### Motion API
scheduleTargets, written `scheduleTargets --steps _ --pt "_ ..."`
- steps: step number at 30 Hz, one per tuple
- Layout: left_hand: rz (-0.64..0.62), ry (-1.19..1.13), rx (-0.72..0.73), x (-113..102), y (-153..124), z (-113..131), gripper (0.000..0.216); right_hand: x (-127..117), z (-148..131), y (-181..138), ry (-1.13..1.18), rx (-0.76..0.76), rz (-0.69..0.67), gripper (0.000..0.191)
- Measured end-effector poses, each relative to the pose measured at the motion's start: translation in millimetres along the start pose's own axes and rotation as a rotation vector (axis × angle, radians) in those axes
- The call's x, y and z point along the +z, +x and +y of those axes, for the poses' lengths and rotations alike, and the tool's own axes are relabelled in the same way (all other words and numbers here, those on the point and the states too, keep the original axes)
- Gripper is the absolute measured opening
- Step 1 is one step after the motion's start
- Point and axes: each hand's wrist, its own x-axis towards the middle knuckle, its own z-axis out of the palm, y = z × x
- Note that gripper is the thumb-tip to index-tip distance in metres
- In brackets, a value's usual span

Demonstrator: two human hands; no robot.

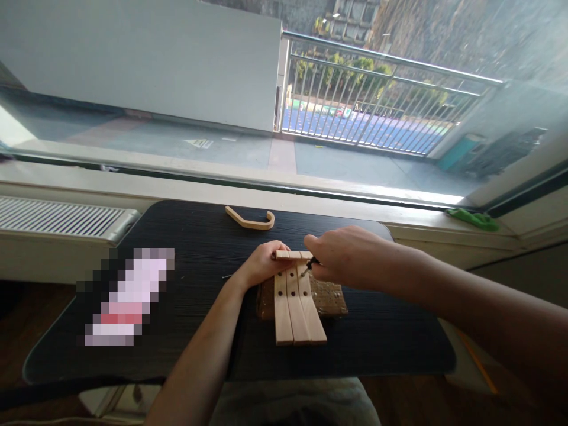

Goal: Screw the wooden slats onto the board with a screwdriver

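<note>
My right hand (331, 254) is closed around a screwdriver (313, 261), most of its handle hidden by the fingers. The screwdriver's tip meets one of the dark holes in a pale wooden slatted piece (295, 319). That piece has narrow slats side by side, two rows of holes and a raised strip (290, 255) across its far end. At the far left corner, my left hand (262, 263) grips the wooden piece, fingertips partly hidden behind the strip. Under the slats lies a brown block wrapped in clear plastic or tape (331, 299).
The dark table (195, 331) stands against a window sill. A curved wooden hook-shaped piece (252, 223) lies toward its far edge. A blurred pinkish item (137, 290) is on the left. A radiator (66, 219) and a green cloth (473, 219) flank the table.
</note>
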Motion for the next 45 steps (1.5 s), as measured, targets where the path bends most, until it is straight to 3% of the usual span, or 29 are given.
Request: scheduleTargets --steps 11,18,23,27,41,45 --pt "0.021 0.069 -0.021 -2 -3 3 0.028 -10 -9 -4 -0.057 0.010 -0.088 0.023" --pt "0.068 0.144 -0.027 -3 -3 4 0.028 -7 -4 -7 -0.104 -0.038 -0.067 0.029" --pt "0.086 0.150 -0.021 -3 -3 2 0.035 -5 0 -9 -0.208 -0.160 -0.043 0.022" --pt "0.083 0.126 -0.033 -2 -2 -1 0.039 -3 3 -9 -0.187 -0.170 -0.004 0.016" --pt "0.091 0.216 0.068 1 0 0 0.035 -11 1 -7 -0.179 -0.171 -0.183 0.026" --pt "0.100 0.203 0.081 3 1 -1 0.036 -9 2 -6 -0.152 -0.199 -0.175 0.023"
